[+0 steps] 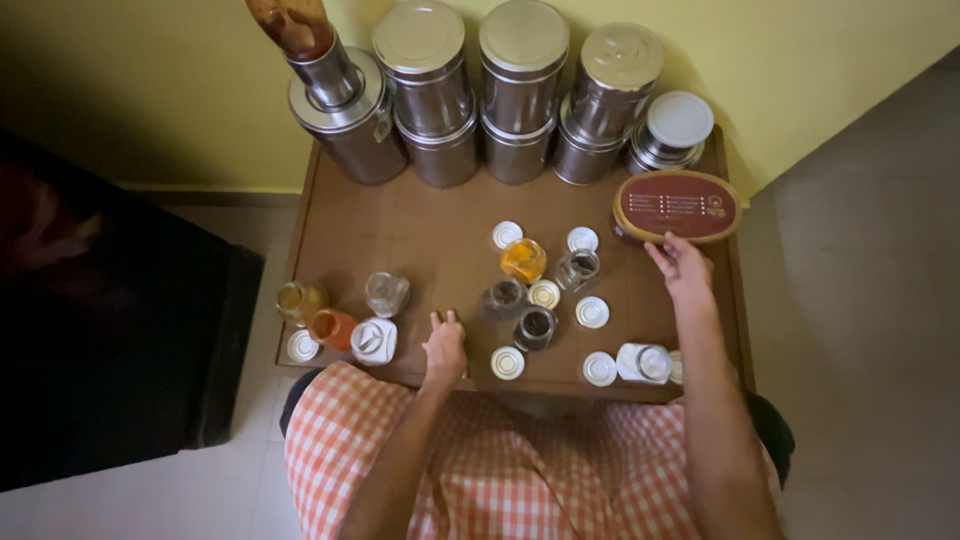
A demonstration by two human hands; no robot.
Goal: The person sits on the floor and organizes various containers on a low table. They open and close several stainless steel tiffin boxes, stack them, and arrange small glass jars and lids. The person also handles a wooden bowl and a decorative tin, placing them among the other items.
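Note:
My right hand reaches to the back right of the brown table and touches the near edge of a maroon oval tub with a lid on. My left hand rests on the table near the front edge, fingers loosely curled, holding nothing. Just right of it stand small open glass jars: one with orange powder, one with dark contents, another dark one and a clear one. Several loose white lids lie around them.
Stacked steel canisters line the wall at the back of the table. More small jars and a white lid sit at the front left; a clear jar lies at the front right. A dark object stands left of the table.

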